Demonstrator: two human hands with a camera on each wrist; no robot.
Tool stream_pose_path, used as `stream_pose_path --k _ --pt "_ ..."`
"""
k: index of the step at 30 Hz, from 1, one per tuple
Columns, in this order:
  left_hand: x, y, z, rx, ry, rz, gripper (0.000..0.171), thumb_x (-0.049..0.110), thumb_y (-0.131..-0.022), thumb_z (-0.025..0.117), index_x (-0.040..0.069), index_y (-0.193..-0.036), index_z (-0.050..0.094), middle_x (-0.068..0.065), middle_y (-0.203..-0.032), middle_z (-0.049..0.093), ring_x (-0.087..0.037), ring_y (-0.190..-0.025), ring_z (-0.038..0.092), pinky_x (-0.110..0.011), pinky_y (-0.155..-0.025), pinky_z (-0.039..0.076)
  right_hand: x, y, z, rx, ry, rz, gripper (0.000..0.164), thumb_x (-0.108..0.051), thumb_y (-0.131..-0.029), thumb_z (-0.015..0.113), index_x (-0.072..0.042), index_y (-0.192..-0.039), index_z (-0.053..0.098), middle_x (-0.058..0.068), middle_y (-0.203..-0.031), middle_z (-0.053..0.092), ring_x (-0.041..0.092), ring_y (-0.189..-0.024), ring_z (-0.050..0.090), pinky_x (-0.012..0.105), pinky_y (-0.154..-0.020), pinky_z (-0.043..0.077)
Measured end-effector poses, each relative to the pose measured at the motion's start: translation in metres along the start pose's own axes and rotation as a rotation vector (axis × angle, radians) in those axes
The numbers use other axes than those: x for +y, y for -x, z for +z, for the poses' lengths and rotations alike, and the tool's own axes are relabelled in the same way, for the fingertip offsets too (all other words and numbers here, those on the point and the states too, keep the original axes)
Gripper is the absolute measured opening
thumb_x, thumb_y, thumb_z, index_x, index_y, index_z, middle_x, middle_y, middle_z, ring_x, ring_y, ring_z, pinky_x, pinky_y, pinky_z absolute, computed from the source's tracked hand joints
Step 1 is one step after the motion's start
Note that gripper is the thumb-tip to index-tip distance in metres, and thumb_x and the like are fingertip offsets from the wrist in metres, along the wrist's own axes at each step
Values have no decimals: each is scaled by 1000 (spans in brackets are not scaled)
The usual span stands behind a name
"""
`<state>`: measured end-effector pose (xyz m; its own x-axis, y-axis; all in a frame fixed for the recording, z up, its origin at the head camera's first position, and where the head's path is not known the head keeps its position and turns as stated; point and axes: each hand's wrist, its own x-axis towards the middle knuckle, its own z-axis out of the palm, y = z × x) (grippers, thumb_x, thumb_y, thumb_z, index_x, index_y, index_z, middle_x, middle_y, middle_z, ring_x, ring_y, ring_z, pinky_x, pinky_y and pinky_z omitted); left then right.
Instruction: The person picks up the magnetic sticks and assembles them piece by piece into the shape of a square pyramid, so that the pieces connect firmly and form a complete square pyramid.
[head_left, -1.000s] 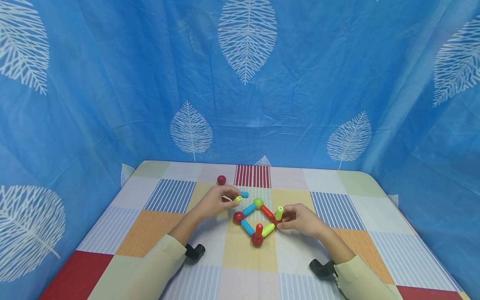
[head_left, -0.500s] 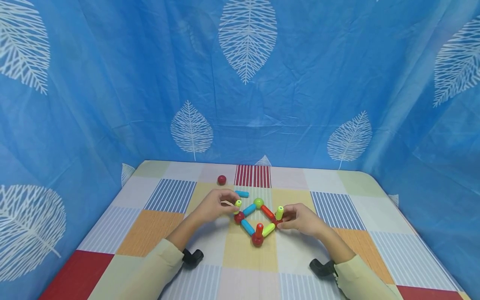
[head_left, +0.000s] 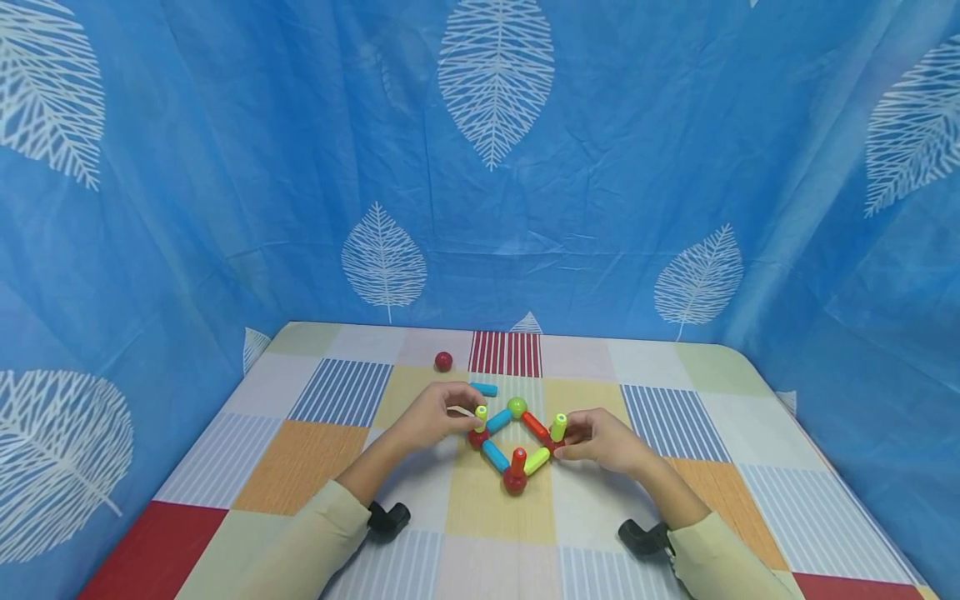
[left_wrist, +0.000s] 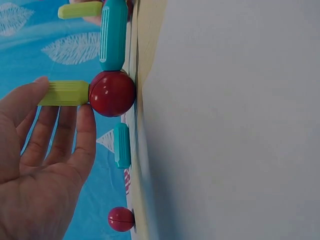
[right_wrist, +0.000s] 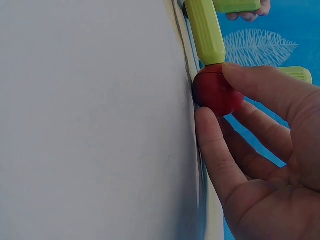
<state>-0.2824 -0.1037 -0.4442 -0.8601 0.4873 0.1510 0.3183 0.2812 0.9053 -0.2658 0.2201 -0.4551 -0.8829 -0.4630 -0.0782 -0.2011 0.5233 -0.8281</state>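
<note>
Right hand (head_left: 602, 439) pinching one red ball (right_wrist: 214, 91), left hand (head_left: 438, 414) pinching a yellow-green rod (left_wrist: 67, 93) upright on another red ball (left_wrist: 113, 94)
Looks like the fitting-an-upright step; next move probably calls for a gentle let-go. Just beyond the left hand: loose blue rod (head_left: 486, 389), then a stray red ball (head_left: 443, 361). Can't spot any brands or writing.

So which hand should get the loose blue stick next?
Probably the left hand, once it lets go of its yellow-green stick: the loose blue stick lies close by. The right hand is farther away, holding a red ball.
</note>
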Motion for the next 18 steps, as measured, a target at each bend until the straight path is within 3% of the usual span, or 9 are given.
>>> stream_pose_path --k 9,15,18 --pt "0 -1 -1 -27 -21 -14 27 8 -90 78 2 -115 70 -8 -110 72 -22 -107 69 -37 -95 60 -3 1 0 10 -1 -12 21 -16 -85 83 -5 -100 73 7 -94 73 20 -89 65 24 -74 54" --pt "-4 2 -1 -128 -172 -51 34 0 -89 75 3 -123 68 -7 -109 73 -22 -105 70 -36 -94 60 -3 -1 -1 26 36 -26 19 -17 -85 83 -7 -98 74 6 -93 74 19 -89 66 24 -75 54" --pt "-3 4 -2 -191 -181 -64 33 -7 -89 72 4 -120 69 -7 -105 74 -19 -100 70 -33 -93 60 -3 -2 -1 57 70 -30 17 -15 -86 82 -7 -99 75 5 -95 76 18 -91 69 24 -78 55"
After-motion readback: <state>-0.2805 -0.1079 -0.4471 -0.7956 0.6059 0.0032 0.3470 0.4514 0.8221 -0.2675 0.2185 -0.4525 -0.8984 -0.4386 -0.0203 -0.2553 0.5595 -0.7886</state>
